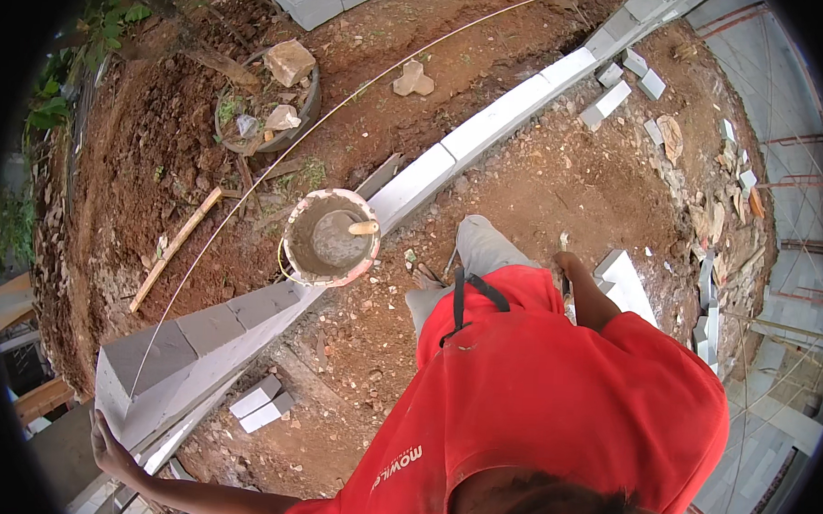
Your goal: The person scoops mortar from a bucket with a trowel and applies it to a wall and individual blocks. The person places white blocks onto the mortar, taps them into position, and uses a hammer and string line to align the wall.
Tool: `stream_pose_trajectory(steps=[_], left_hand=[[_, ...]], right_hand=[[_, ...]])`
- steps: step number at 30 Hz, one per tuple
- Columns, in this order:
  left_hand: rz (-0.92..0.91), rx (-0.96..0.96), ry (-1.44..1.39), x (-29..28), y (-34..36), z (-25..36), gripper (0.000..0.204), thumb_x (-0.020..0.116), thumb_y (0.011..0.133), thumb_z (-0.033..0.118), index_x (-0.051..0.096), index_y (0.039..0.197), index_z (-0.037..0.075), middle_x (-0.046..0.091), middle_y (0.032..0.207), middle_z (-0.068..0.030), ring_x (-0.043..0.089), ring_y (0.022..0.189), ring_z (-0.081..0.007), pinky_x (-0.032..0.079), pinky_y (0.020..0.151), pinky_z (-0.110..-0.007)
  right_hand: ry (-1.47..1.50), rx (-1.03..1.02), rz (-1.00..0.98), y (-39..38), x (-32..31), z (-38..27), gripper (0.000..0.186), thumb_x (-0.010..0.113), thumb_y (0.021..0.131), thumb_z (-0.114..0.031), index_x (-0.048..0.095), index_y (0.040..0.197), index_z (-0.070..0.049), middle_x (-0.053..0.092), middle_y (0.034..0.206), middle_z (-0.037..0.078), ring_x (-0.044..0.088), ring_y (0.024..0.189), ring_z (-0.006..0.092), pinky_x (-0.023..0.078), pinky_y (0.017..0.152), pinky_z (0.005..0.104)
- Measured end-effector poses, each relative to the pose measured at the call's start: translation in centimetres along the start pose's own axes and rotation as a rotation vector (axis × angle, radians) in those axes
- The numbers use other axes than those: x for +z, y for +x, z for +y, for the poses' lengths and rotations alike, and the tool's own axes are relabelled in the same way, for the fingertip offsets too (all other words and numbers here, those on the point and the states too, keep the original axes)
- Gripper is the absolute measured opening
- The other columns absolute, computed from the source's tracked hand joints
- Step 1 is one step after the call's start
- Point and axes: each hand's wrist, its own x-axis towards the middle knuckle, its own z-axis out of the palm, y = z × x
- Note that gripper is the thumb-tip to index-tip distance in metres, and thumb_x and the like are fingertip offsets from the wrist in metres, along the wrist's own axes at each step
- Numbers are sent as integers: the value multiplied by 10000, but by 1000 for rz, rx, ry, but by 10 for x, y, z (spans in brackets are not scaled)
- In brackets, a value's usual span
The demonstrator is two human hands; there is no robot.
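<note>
At the lower left, my left hand [111,448] rests with stretched fingers against the end of a low wall of light grey blocks [208,329]. It grips nothing. My right hand [569,266] hangs low at my right side, near white blocks [627,283] on the ground; its fingers are too small to read. Standing on the wall in the middle is a round bucket [330,237] of wet grey mortar. A wooden handle [363,227] sticks out over the mortar; the rest of that tool is hidden.
A thin string line [278,164] curves past the wall's far side. Beyond it lie a round tub [309,115] of stones and debris, and a wooden strip [175,251]. Loose blocks [262,403] sit on the reddish soil, with more block pieces [607,104] at upper right.
</note>
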Motion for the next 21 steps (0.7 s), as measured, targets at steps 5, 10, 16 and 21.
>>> stream_pose_trajectory(steps=[5, 10, 16, 21], left_hand=[[-617, 767, -1038, 122, -128, 159, 378, 677, 1008, 368, 655, 810, 47, 752, 1163, -212, 758, 979, -260, 440, 1119, -531], [-1140, 302, -1135, 324, -215, 329, 448, 531, 962, -120, 611, 1388, -6, 683, 1323, -228, 706, 1165, -336, 497, 1060, -415], [-1345, 803, -404, 484, -299, 442, 212, 791, 865, 146, 746, 1002, -10, 780, 821, -114, 751, 795, -170, 562, 752, -311], [-1559, 662, -89, 572, -350, 431, 380, 669, 1000, 345, 754, 866, 0, 764, 732, -71, 719, 689, -134, 541, 658, -303]], right_hand=[[-118, 278, -117, -65, 37, 102, 295, 655, 851, -236, 727, 889, 48, 676, 748, 166, 641, 643, 311, 506, 590, 482], [-191, 112, -144, -56, 52, 86, 309, 666, 850, -248, 736, 921, 44, 699, 780, 172, 655, 669, 313, 515, 618, 490], [-330, -225, -164, 6, 50, 89, 330, 679, 849, -263, 747, 960, 40, 727, 819, 179, 671, 702, 316, 526, 653, 500], [-83, -7, -2, 46, 53, 26, 327, 748, 762, -277, 778, 897, 20, 752, 839, 235, 741, 712, 297, 568, 630, 447]])
